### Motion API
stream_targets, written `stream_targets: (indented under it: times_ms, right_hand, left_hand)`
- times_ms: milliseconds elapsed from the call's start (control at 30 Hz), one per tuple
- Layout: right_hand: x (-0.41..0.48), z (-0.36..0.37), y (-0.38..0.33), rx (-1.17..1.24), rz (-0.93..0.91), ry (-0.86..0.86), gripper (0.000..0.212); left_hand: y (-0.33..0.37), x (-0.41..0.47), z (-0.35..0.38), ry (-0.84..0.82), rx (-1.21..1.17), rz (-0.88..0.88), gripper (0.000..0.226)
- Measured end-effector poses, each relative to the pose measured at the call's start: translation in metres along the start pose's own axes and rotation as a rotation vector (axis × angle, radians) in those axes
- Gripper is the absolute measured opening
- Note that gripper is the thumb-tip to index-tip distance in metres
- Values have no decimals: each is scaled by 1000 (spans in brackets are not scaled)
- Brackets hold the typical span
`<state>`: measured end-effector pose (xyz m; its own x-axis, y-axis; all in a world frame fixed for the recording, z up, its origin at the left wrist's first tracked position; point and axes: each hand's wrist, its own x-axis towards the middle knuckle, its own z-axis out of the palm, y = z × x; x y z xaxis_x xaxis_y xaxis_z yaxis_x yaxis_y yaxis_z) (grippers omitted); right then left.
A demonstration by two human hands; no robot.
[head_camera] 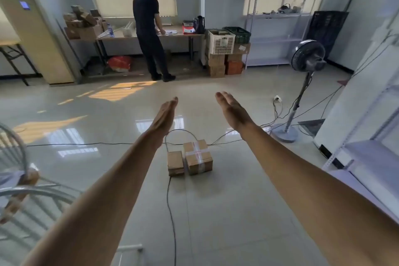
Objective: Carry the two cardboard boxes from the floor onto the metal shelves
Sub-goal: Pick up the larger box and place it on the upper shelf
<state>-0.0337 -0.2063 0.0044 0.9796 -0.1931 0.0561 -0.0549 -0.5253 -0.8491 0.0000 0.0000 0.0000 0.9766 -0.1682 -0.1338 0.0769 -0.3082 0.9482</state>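
Observation:
Two cardboard boxes stand side by side on the tiled floor ahead of me: a small plain box (175, 163) on the left and a larger taped box (198, 157) on the right, touching or nearly so. My left hand (164, 114) and my right hand (232, 110) are stretched out in front, palms facing each other, fingers straight, holding nothing, well above and beyond the boxes. A white metal shelf unit (367, 157) stands close on my right. Another metal shelf unit (278, 15) stands against the far wall.
Black cables (170, 201) run across the floor around the boxes. A standing fan (302, 75) is at the right. A person (151, 32) stands at a far table (177, 35). Crates (220, 42) and stacked boxes sit near the far shelf. A chair (26, 190) is at my left.

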Motion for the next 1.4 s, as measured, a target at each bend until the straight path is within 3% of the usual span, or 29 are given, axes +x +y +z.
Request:
stream_targets:
  times_ms: [800, 1400]
  right_hand:
    - [294, -1, 158, 92, 211, -190, 75]
    - [495, 115, 263, 70, 498, -275, 74]
  left_hand:
    - [-36, 292, 101, 35, 5, -350, 70]
    - [-156, 536, 94, -92, -2, -624, 70]
